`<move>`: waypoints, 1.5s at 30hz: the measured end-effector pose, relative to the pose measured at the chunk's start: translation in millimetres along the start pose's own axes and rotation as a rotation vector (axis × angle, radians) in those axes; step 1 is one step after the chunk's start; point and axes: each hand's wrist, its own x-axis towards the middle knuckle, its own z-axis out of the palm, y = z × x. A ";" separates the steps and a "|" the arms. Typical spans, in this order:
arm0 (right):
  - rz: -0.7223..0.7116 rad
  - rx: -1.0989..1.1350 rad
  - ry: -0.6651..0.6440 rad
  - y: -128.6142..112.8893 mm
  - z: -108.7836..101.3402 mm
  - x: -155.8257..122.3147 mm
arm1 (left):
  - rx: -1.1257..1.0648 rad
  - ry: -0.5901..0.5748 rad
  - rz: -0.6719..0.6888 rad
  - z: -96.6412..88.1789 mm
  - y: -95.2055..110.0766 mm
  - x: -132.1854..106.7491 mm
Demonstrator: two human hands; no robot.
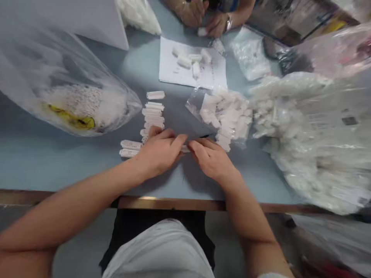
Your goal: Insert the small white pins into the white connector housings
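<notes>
Two hands close together: left hand and right hand, fingertips pinching one white labelled roll near the counter's front edge. Several lined-up rolls lie just beyond, to the left; a much larger loose heap fills a clear bag toward the right.

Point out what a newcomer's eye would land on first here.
First come the left hand and right hand, meeting at a small white roll mid-table. Just beyond them a column of similar rolls runs up the blue table. A bulging plastic bag of white pieces fills the right side, and a large clear bag lies on the left.
</notes>
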 end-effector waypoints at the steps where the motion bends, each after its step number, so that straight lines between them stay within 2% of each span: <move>1: 0.006 0.000 -0.004 0.0 0.2 0.0 | -0.003 -0.005 0.001 1.0 -0.2 0.2; 16: 0.030 -0.023 -0.067 -3.2 -3.0 0.5 | -0.019 0.004 -0.018 4.3 -0.8 -0.9; 23: -0.074 -0.088 -0.085 -8.3 -5.0 -0.8 | 0.003 0.018 -0.017 10.1 -3.1 -0.8; 29: -0.036 -0.080 0.012 4.8 -4.9 -7.9 | 0.008 0.024 -0.024 10.6 -4.3 -0.4; 33: -0.092 -0.091 -0.054 6.7 -8.7 -7.3 | -0.001 0.038 -0.031 11.6 -3.8 -0.2; 37: -0.149 -0.130 -0.114 6.2 -8.9 -5.1 | 0.003 0.005 -0.026 11.9 -3.7 0.7; 42: -0.051 -0.098 0.018 11.5 -3.9 -6.2 | -0.010 0.028 -0.020 9.8 -4.4 0.1; 45: 0.010 -0.065 0.033 11.2 -3.5 -6.5 | 0.007 0.074 -0.054 7.4 -6.9 -0.4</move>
